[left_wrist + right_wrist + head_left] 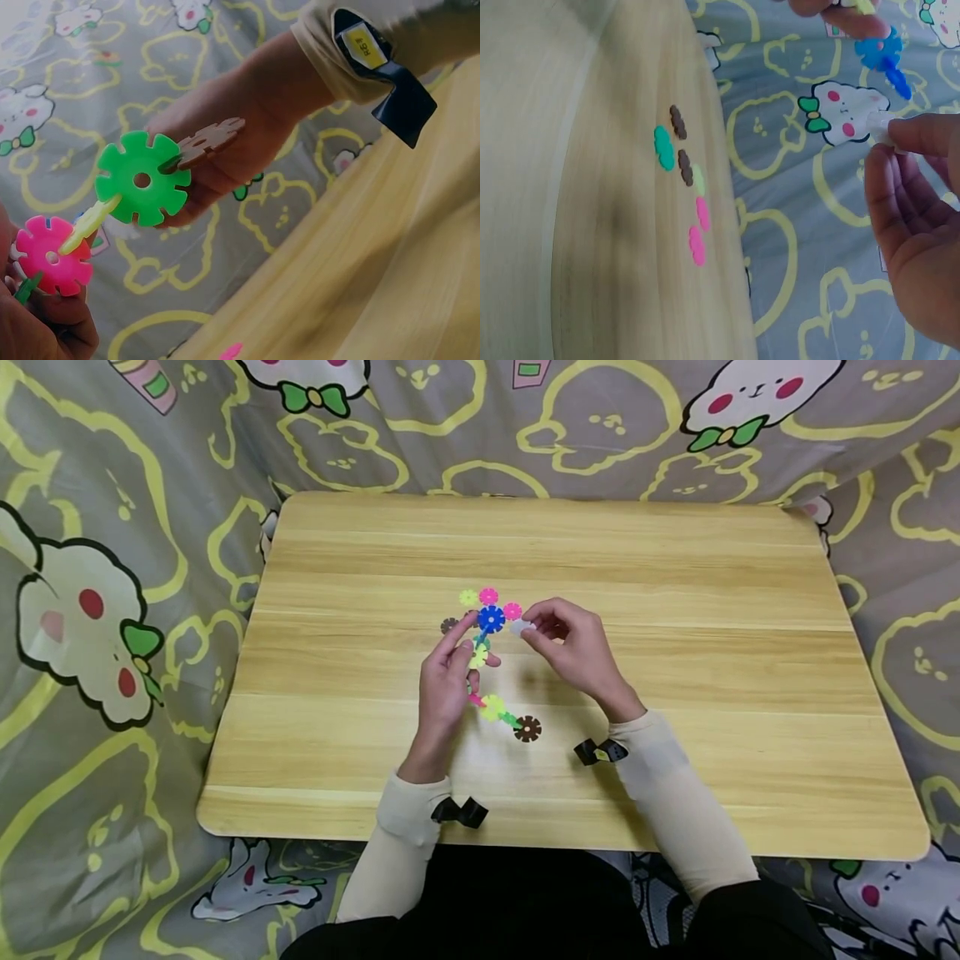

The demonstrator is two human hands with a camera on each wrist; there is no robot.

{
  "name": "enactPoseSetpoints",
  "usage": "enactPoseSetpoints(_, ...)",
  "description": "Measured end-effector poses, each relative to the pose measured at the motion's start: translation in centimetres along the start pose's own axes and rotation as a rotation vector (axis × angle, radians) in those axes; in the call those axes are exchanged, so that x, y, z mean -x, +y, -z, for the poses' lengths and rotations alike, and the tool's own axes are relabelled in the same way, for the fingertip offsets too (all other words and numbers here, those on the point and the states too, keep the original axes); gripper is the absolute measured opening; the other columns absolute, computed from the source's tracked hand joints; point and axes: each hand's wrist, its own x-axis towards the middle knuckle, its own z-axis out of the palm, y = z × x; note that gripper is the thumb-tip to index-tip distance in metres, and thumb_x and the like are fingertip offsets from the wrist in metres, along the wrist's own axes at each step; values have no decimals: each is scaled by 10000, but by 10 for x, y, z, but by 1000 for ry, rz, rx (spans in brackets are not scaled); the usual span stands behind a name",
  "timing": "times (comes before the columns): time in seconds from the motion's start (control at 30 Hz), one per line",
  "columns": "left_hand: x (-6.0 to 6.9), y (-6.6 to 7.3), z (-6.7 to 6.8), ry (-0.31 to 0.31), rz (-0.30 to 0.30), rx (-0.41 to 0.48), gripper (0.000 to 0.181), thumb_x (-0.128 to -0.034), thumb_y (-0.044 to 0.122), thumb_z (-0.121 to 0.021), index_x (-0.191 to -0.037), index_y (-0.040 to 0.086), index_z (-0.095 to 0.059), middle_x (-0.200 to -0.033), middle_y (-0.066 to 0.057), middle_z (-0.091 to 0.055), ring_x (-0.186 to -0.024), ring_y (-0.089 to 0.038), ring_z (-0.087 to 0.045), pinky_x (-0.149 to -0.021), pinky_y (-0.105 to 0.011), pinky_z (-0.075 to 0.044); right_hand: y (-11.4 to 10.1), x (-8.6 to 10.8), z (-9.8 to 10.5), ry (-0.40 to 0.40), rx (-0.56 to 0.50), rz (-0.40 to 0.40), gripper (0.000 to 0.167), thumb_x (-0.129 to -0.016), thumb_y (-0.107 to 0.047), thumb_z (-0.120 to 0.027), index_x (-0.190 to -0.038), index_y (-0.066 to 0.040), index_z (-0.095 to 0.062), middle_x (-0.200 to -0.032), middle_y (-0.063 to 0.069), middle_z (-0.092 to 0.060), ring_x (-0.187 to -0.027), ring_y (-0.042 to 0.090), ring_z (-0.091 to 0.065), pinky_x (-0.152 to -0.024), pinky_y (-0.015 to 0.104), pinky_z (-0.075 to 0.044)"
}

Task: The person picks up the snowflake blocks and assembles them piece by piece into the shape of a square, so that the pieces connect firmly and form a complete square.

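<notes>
In the head view, my left hand (447, 689) grips a chain of interlocked notched plastic discs. A blue disc (491, 619) forms its far end and a brown disc (527, 728) its near end. The left wrist view shows a pink disc (67, 255) beside that hand's fingers, then a green disc (159, 196) further along the chain. My right hand (573, 647) pinches a small white disc (880, 126) between thumb and fingertips. This white disc is close to the chain's blue end; in the right wrist view a gap shows between them. Fingers hide part of the chain.
Several loose discs lie on the wooden table (675, 610) beyond the hands, among them a pink disc (489, 597), a yellow-green disc (468, 598), a brown disc (449, 625) and a green disc (664, 148). A patterned grey cloth (45, 693) surrounds the table.
</notes>
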Motion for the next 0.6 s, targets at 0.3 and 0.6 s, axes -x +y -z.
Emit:
enactPoseSetpoints(0.3, -1, -3, 1, 0, 0, -15, 363, -1035, 187, -434, -1343, 330, -562, -864, -213, -717, -422, -136, -444, -389, -208, -339, -5, 3, -6, 58, -81, 139, 162, -850, -37, -723, -1003, -25, -672, -887, 101, -677, -755, 121, -615, -719, 200, -569)
enactPoseSetpoints(0.6, 1, -4, 0, -11, -12, -29, 386, -1023, 178, -429, -1343, 357, -552, -830, -208, -709, -416, -94, -449, -367, -209, -365, -8, 3, -10, 89, -70, 228, 107, -844, -23, -723, -942, 7, -691, -880, 95, -682, -769, 118, -622, -731, 200, -572)
